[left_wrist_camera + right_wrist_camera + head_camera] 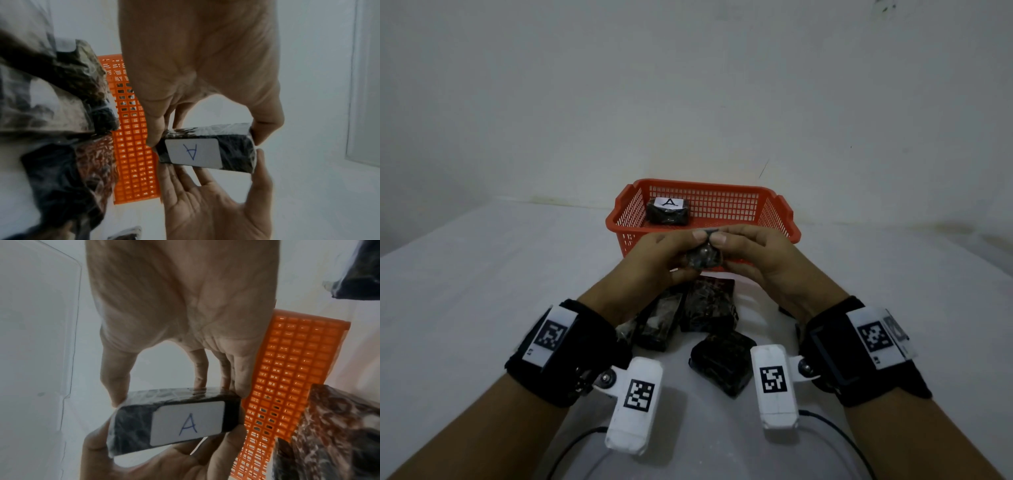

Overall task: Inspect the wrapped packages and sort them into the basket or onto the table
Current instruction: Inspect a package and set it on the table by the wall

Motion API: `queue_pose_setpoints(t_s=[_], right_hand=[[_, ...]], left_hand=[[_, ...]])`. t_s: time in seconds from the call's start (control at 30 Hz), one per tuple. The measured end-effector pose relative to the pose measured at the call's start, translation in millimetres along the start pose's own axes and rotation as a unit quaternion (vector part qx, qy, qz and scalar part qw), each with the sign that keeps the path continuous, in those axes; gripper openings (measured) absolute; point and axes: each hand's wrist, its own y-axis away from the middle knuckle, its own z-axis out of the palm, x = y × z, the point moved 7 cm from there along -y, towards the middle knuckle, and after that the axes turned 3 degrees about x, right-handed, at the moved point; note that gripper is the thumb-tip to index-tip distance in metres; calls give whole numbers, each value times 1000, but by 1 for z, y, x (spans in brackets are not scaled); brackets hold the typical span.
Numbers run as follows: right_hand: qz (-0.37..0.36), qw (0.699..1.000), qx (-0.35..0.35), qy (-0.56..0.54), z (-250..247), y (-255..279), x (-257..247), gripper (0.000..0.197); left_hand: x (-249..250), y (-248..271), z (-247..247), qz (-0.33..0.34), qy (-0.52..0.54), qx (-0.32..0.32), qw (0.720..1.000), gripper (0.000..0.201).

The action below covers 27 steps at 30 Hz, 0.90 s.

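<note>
Both hands hold one small dark wrapped package (703,258) up in front of the orange basket (619,222). My left hand (693,250) pinches its left end and my right hand (726,248) pinches its right end, thumbs meeting on top. Both wrist views show the underside of this package (234,152) (131,426), which carries a white label with a blue letter A (187,425). Another wrapped package labelled A (669,210) lies inside the basket at its left. Several more dark wrapped packages (709,305) lie on the white table below my hands.
The basket stands at the table's far edge against a pale wall (688,85). One loose package (722,363) lies nearest me, between my wrists. Thin cables (571,448) run across the near table edge. Bare white table (482,274) stretches left and right of the pile.
</note>
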Motion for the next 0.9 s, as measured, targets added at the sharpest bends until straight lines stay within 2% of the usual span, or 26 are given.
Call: queue_pose_setpoints(t_s=[0.1, 0.2, 0.3, 0.37, 0.43, 0.5, 0.57, 0.73, 0.8, 0.9], right_hand=[[13, 1000, 3, 3, -2, -1, 3, 43], [14, 999, 10, 30, -8, -1, 5, 42], [10, 997, 39, 65, -18, 0, 7, 33], [22, 997, 56, 41, -24, 1, 5, 25], [45, 996, 79, -21, -34, 6, 0, 19], [64, 990, 97, -76, -49, 12, -6, 22], [69, 986, 114, -97, -67, 19, -16, 24], [75, 979, 166, -97, -123, 45, -37, 21], [84, 973, 192, -91, -154, 61, -47, 26], [108, 958, 246, -96, -201, 80, -54, 31]], left_hand=[[-3, -2, -3, -52, 78, 15, 996, 59], [-4, 0, -1, -105, 134, 10, 985, 74], [-5, -1, 4, -143, 182, 9, 973, 86], [-6, -2, 9, -167, 179, 8, 969, 88], [-2, -6, 9, -166, 139, 33, 976, 77], [10, -13, 8, -123, 83, 81, 986, 55], [24, -23, 12, -76, 37, 116, 990, 41], [45, -55, 67, -15, -108, 63, 992, 29], [42, -73, 98, -23, -85, 37, 995, 27], [24, -104, 144, -79, -19, -3, 997, 32]])
